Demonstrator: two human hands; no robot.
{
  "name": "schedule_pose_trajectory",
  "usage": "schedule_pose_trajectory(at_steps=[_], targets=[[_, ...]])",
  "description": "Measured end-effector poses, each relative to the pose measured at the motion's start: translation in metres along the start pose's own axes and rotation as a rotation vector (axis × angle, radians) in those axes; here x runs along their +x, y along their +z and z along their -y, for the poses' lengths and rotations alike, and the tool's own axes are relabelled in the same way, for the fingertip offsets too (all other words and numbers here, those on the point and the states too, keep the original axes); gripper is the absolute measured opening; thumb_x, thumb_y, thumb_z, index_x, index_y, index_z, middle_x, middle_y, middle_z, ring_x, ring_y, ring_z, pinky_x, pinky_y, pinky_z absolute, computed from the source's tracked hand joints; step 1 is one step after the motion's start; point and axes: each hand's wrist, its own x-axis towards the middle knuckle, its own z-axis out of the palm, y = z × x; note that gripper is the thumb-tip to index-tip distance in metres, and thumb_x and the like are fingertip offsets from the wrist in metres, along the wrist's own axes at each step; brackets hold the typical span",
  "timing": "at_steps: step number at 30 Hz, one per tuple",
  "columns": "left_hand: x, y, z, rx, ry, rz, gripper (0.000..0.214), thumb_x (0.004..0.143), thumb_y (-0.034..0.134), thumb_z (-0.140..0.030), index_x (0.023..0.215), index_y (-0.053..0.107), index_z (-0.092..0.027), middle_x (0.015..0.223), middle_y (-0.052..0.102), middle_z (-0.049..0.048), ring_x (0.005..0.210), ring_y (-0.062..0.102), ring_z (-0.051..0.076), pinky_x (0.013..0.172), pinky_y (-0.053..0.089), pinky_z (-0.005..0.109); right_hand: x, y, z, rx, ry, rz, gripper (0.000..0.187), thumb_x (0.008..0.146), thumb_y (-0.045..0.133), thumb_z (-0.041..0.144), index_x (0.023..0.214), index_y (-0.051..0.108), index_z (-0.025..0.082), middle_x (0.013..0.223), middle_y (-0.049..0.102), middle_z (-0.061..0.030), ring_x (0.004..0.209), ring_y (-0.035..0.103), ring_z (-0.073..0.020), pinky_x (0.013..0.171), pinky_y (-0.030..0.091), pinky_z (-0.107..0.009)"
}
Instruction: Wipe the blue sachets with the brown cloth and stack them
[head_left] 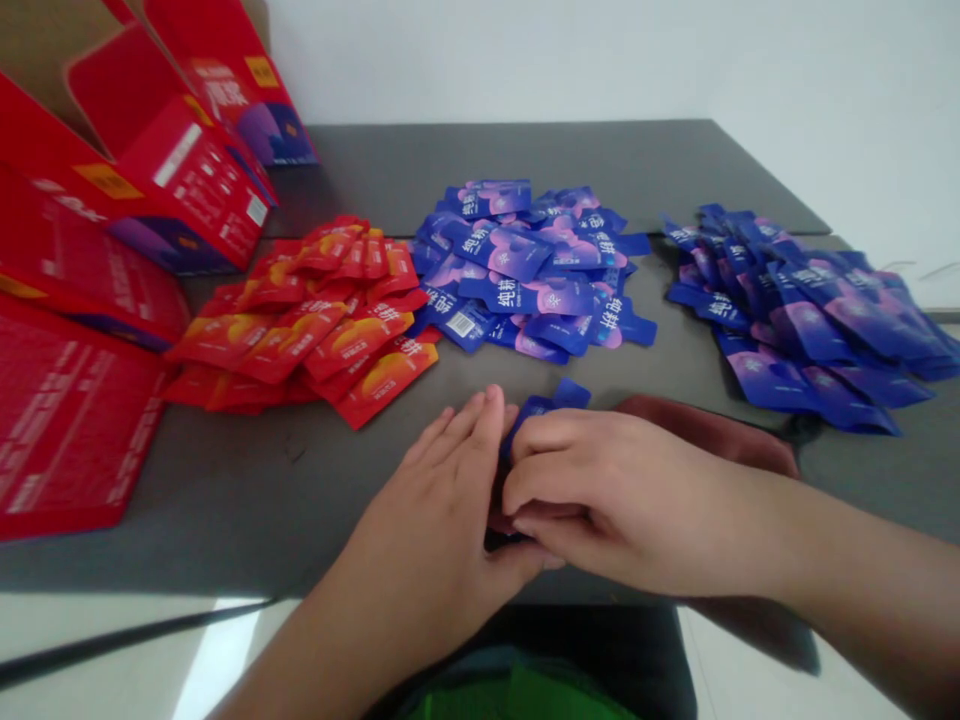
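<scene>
Near the front edge of the table, my two hands meet. My left hand (442, 490) has its fingers stretched out straight and close together, with the thumb reaching under my right hand. My right hand (600, 490) is closed, its curled fingertips at a blue sachet (529, 412). Only the sachet's upper part shows, with a blue tab (571, 392) beyond my knuckles; the rest is hidden between the hands. Just past them lies a loose pile of blue and pink sachets (525, 270). A pile of red and orange sachets (300, 320) lies to its left.
Open red cardboard boxes (187, 190) stand along the left side. Another heap of blue sachets (817, 310) lies at the right. A dark reddish-brown flat item (712, 435) is partly under my right forearm. The grey table (525, 150) reaches to a white wall (562, 60).
</scene>
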Motion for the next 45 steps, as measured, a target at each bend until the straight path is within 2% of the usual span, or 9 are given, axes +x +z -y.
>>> schedule_pose_trajectory(at_steps=[3, 7, 13, 20, 26, 29, 33, 37, 45], targets=[[0.0, -0.002, -0.001, 0.044, 0.07, 0.017, 0.106, 0.096, 0.075, -0.046, 0.173, 0.009, -0.014, 0.178, 0.035, 0.0197, 0.167, 0.029, 0.036, 0.133, 0.036, 0.06, 0.0, 0.004, -0.002, -0.106, 0.064, -0.003, 0.012, 0.101, 0.066, 0.014, 0.096, 0.073, 0.022, 0.106, 0.071, -0.0035, 0.101, 0.066, -0.0212, 0.091, 0.052, -0.037], [0.0, -0.003, -0.003, 0.058, 0.076, 0.042, 0.104, 0.096, 0.074, -0.048, 0.172, 0.013, -0.011, 0.173, 0.042, 0.0227, 0.162, 0.041, 0.037, 0.133, 0.035, 0.061, -0.001, 0.004, -0.007, -0.175, 0.124, -0.04, 0.011, 0.102, 0.065, 0.015, 0.103, 0.073, 0.022, 0.109, 0.07, -0.0037, 0.103, 0.065, -0.0213, 0.093, 0.051, -0.038], [-0.012, 0.001, -0.008, 0.102, 0.045, -0.044, 0.084, 0.103, 0.063, -0.043, 0.169, 0.024, -0.007, 0.171, 0.044, 0.0268, 0.157, 0.048, 0.04, 0.122, 0.05, 0.062, -0.002, -0.002, -0.009, -0.223, 0.147, -0.053, 0.012, 0.106, 0.062, 0.019, 0.104, 0.072, 0.024, 0.104, 0.068, -0.0022, 0.097, 0.065, -0.0203, 0.085, 0.049, -0.035], [-0.035, 0.01, -0.02, 0.187, 0.057, -0.141, 0.072, 0.111, 0.054, -0.047, 0.164, 0.033, -0.003, 0.155, 0.063, 0.0256, 0.152, 0.055, 0.039, 0.121, 0.051, 0.059, -0.002, -0.008, -0.026, -0.423, 0.243, -0.171, 0.015, 0.106, 0.057, 0.021, 0.107, 0.072, 0.021, 0.106, 0.069, -0.0061, 0.098, 0.068, -0.0249, 0.087, 0.049, -0.039], [-0.023, -0.007, -0.02, 0.077, 0.087, -0.089, 0.103, 0.102, 0.045, -0.085, 0.165, 0.029, -0.005, 0.16, 0.057, 0.0301, 0.151, 0.055, 0.041, 0.121, 0.052, 0.057, -0.001, -0.009, -0.026, -0.407, 0.262, -0.241, 0.016, 0.105, 0.058, 0.021, 0.105, 0.074, 0.02, 0.106, 0.073, -0.008, 0.096, 0.07, -0.0252, 0.087, 0.051, -0.039], [-0.005, -0.008, -0.015, 0.027, 0.054, -0.026, 0.107, 0.099, 0.056, -0.082, 0.166, 0.024, -0.005, 0.17, 0.042, 0.0321, 0.158, 0.045, 0.044, 0.125, 0.046, 0.062, -0.004, -0.016, -0.017, -0.287, 0.138, -0.297, 0.015, 0.104, 0.059, 0.018, 0.106, 0.074, 0.019, 0.107, 0.074, -0.0074, 0.099, 0.069, -0.023, 0.089, 0.052, -0.036], [0.004, -0.001, -0.01, 0.003, 0.0, 0.008, 0.097, 0.096, 0.074, -0.062, 0.164, 0.028, -0.01, 0.174, 0.037, 0.0285, 0.159, 0.043, 0.042, 0.129, 0.041, 0.063, -0.008, -0.024, -0.004, 0.021, -0.024, -0.066, 0.017, 0.094, 0.069, 0.008, 0.103, 0.073, 0.021, 0.103, 0.074, 0.0006, 0.095, 0.068, -0.0139, 0.086, 0.051, -0.026], [0.001, 0.0, -0.01, 0.002, 0.011, 0.019, 0.108, 0.091, 0.079, -0.058, 0.168, 0.019, -0.012, 0.173, 0.042, 0.0252, 0.159, 0.044, 0.041, 0.129, 0.04, 0.064, -0.009, -0.015, 0.002, 0.043, 0.018, 0.179, 0.017, 0.095, 0.073, 0.01, 0.085, 0.067, 0.022, 0.09, 0.07, 0.0047, 0.094, 0.065, -0.0126, 0.087, 0.048, -0.025], [0.003, -0.005, -0.011, 0.046, -0.006, 0.078, 0.129, 0.078, 0.087, -0.07, 0.17, 0.019, -0.011, 0.174, 0.037, 0.027, 0.159, 0.041, 0.046, 0.128, 0.043, 0.065, -0.007, -0.009, -0.013, -0.203, 0.182, 0.012, 0.009, 0.103, 0.065, 0.02, 0.095, 0.069, 0.022, 0.102, 0.07, -0.0017, 0.094, 0.066, -0.0198, 0.084, 0.048, -0.034]])
